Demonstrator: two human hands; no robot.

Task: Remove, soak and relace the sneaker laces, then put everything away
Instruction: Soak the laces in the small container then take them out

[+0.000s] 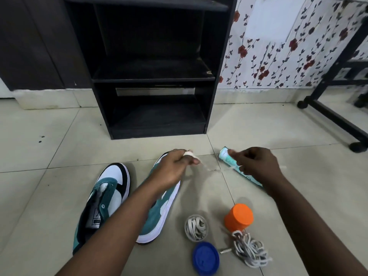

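My left hand (177, 166) grips a white lace (190, 153) wound round its fingers, above the toe of a teal and white sneaker (165, 214) lying on its side. A blurred stretch of that lace runs right to my right hand (256, 166), which pinches it with curled fingers. A second sneaker (111, 198) stands upright to the left, its eyelets without a lace. Near me, a small clear tub (196, 239) holds another coiled lace, and its blue lid (206, 257) lies beside it.
An orange-capped jar (239, 217) and a tangled white cord (249, 251) sit at lower right. A teal tube (227, 156) lies partly under my right hand. A black shelf unit (157, 76) stands ahead, a wheeled table frame (336, 118) at right.
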